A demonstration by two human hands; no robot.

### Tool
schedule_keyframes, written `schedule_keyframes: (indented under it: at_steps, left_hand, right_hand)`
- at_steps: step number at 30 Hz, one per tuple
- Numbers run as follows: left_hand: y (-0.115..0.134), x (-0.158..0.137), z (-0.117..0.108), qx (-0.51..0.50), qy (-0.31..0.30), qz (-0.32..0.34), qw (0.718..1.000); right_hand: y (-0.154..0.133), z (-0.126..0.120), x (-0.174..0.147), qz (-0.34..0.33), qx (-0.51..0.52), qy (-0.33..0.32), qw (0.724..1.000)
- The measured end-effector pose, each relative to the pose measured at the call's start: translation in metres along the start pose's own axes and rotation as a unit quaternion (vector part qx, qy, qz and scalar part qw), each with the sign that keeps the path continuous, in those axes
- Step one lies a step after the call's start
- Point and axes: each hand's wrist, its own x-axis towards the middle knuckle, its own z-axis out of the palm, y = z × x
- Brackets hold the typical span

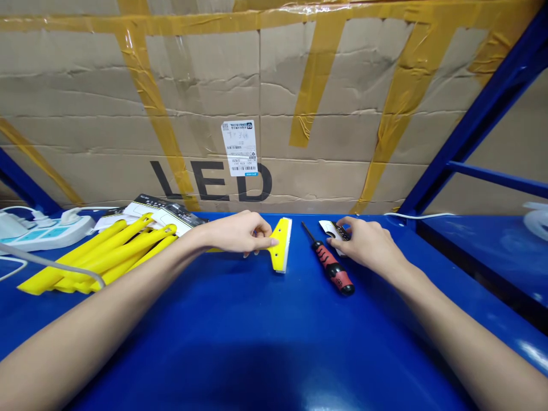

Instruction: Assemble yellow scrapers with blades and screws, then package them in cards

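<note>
My left hand [240, 233] pinches a yellow scraper [280, 245] near its head. The scraper's pale blade edge faces right, and its handle runs back under my hand. On the right, my right hand [370, 242] has its thumb and fingers around a small black-and-white card [331, 229], partly hidden by the fingers. Between the two hands lies a screwdriver [331, 268] with a red and black handle, its tip pointing away from me. Several more yellow scraper handles [107, 251] are piled at the left, beside black-and-white printed packaging cards [171, 216].
A white power strip [64, 235] with plugs stands at the far left, and a grey cable [51, 260] crosses the yellow handles. Behind the blue shelf surface [257, 337] rises a large taped cardboard box [205, 103]. A blue metal post [462, 120] slants up at the right.
</note>
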Motion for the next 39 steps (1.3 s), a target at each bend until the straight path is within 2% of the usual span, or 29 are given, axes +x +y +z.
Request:
schedule_keyframes:
  at_steps: [3, 7, 9, 11, 15, 21, 28, 32, 34, 37, 39]
  left_hand:
    - [-0.001, -0.001, -0.004, 0.025, 0.002, -0.019, 0.999]
    - [-0.008, -0.003, -0.012, 0.055, -0.002, -0.053, 0.997]
    - [-0.012, -0.005, -0.016, 0.055, -0.010, -0.065, 0.996]
    - [-0.017, -0.008, -0.018, 0.051, -0.017, -0.068, 0.996]
    - [-0.020, -0.011, -0.021, 0.043, -0.029, -0.059, 0.997]
    - [-0.019, -0.011, -0.020, 0.046, -0.038, -0.058, 0.997]
    - [-0.020, -0.008, -0.015, 0.032, -0.046, -0.053, 0.997]
    - [-0.020, -0.004, -0.009, 0.011, -0.060, -0.040, 0.997]
    - [-0.019, -0.003, -0.006, 0.004, -0.068, -0.039, 0.997]
    - [-0.013, -0.002, -0.003, -0.006, -0.079, -0.038, 0.996]
    - [-0.009, -0.003, -0.003, -0.020, -0.081, -0.028, 0.996]
  right_hand:
    - [-0.005, -0.003, -0.002, -0.020, 0.033, 0.035, 0.999]
    - [-0.027, -0.003, -0.007, -0.157, 0.106, 0.093, 0.977]
    - [-0.044, -0.001, -0.010, -0.234, 0.126, 0.063, 0.962]
    - [-0.059, 0.002, -0.012, -0.275, 0.116, 0.029, 0.954]
    - [-0.072, 0.006, -0.013, -0.282, 0.071, 0.011, 0.957]
    - [-0.067, 0.009, -0.009, -0.322, 0.029, 0.000, 0.946]
    - [-0.061, 0.006, -0.005, -0.272, 0.044, -0.036, 0.961]
    - [-0.056, 0.003, -0.007, -0.283, 0.061, -0.022, 0.957]
    - [-0.054, 0.001, -0.011, -0.300, 0.129, 0.007, 0.945]
    - [-0.057, 0.000, -0.018, -0.326, 0.253, 0.067, 0.908]
    - [-0.061, 0.002, -0.023, -0.357, 0.264, 0.111, 0.889]
